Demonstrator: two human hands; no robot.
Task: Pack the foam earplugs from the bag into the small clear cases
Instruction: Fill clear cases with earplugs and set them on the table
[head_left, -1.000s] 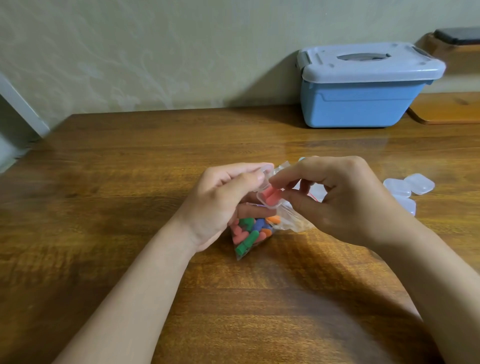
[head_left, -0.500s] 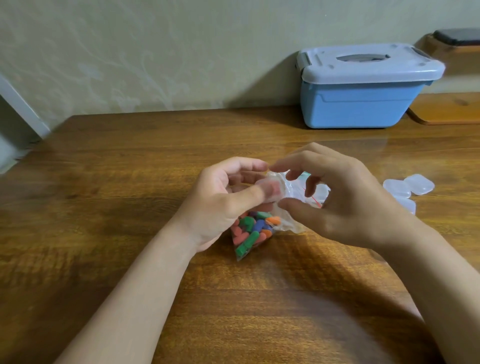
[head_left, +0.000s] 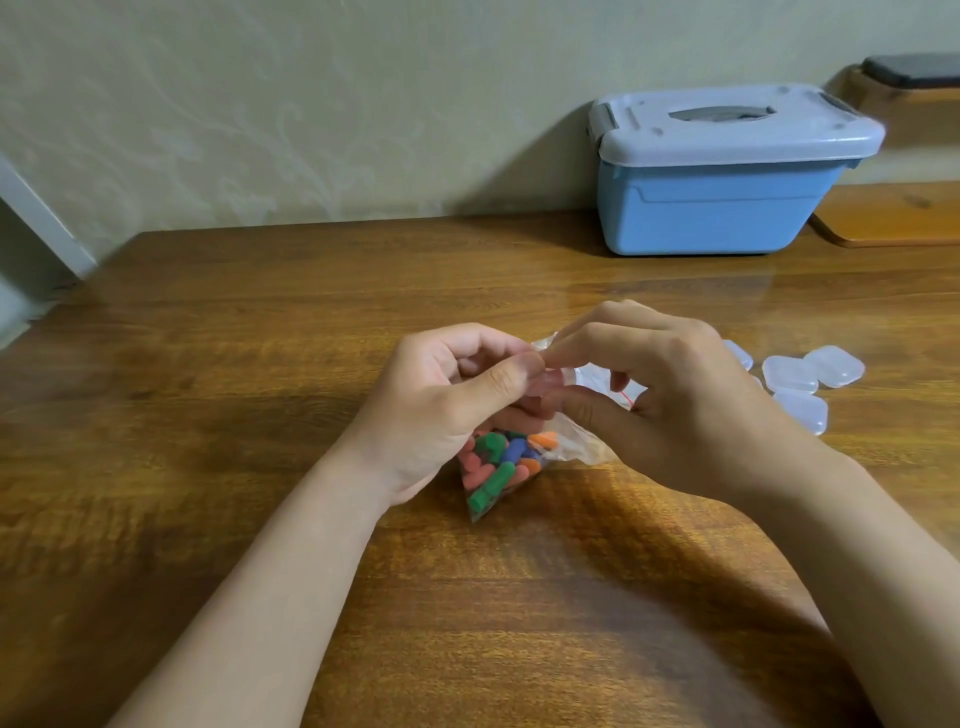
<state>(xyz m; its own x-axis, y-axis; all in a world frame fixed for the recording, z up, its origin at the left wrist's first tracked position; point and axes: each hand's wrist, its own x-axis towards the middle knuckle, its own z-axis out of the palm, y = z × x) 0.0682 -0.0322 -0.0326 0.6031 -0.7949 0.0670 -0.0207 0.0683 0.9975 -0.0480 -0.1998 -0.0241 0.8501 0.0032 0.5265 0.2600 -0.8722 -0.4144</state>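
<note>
A small clear case (head_left: 551, 381) with pink earplugs inside sits between both hands above the table. My left hand (head_left: 452, 405) holds it with thumb and curled fingers; my right hand (head_left: 660, 400) pinches it from the other side with thumb and forefinger. Just below lies the clear plastic bag (head_left: 519, 457) with several green, blue, orange and pink foam earplugs (head_left: 493, 467), partly under my left hand. The bag's mouth with its red seal line (head_left: 626, 397) shows behind my right fingers.
Several small clear cases (head_left: 795, 379) lie shut on the wooden table (head_left: 260, 364) to the right of my right hand. A blue lidded storage box (head_left: 727, 176) stands at the back right against the wall. A wooden shelf (head_left: 893, 213) is beyond it.
The pink earplugs, plainly visible in the case a second ago, are now mostly covered by my thumbs. My right fingers have lifted and spread, then closed back on the case. The bag has not moved.
</note>
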